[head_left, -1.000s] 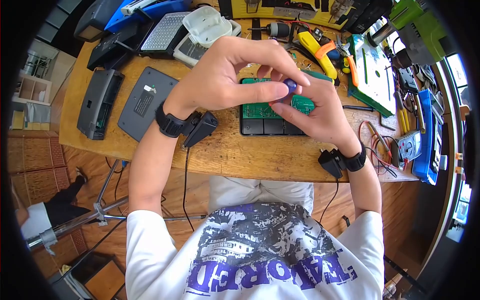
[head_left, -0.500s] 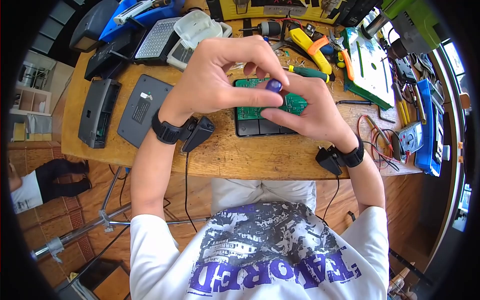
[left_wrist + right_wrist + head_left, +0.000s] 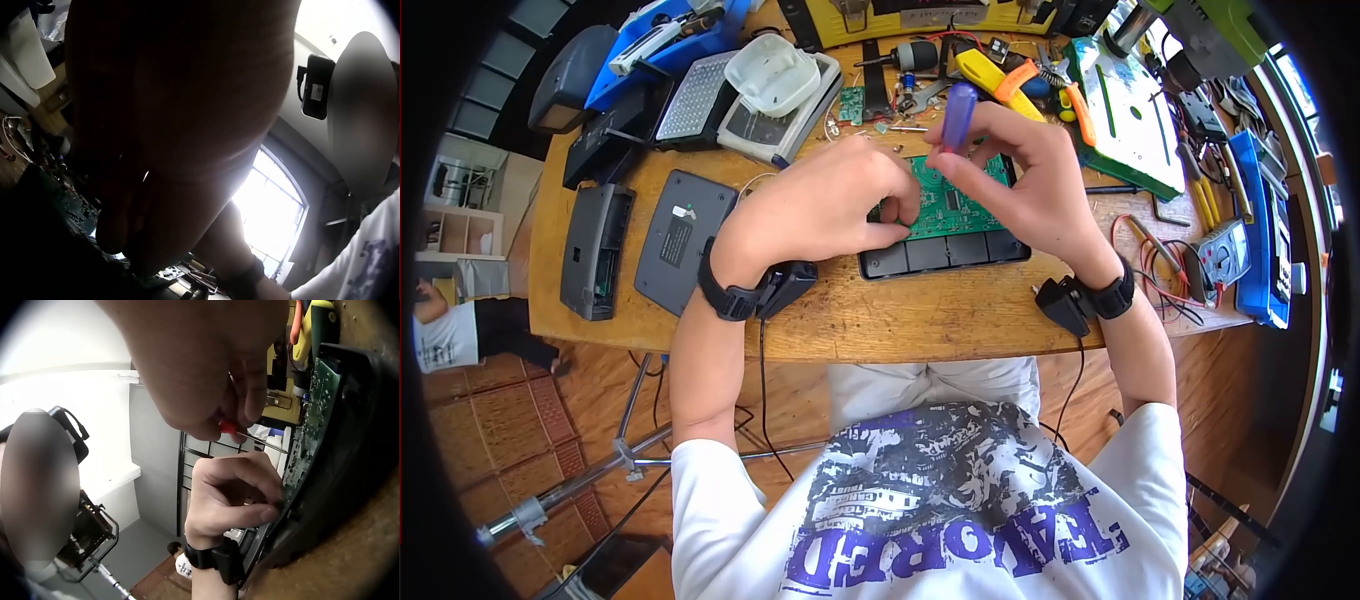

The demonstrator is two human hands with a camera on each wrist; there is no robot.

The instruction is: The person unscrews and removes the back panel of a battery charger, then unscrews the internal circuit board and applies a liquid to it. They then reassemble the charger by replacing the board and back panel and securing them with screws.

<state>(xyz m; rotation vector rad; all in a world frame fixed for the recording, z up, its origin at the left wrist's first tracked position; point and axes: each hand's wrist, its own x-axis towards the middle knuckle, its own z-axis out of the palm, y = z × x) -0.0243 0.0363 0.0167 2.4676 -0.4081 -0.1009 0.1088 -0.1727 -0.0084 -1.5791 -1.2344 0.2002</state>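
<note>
My right hand holds a screwdriver by its translucent purple-blue handle, which points up. In the right wrist view its red collar and thin metal shaft show, the shaft slanting toward the board. Below lies a green circuit board in a black plastic casing. My left hand is at the left part of the board, fingers curled and fingertips close to its surface. I cannot tell whether the left fingertips pinch something. The left wrist view is dark and mostly filled by that hand.
Left of the casing lie a dark grey cover and a black housing. Behind stand a clear plastic box and a small board. Yellow and orange tools, a multimeter and a blue tray fill the right.
Both hands were together at the screwdriver handle above the board. My left hand has come away and moved down-left to the board; the right keeps the screwdriver, its handle now more upright.
</note>
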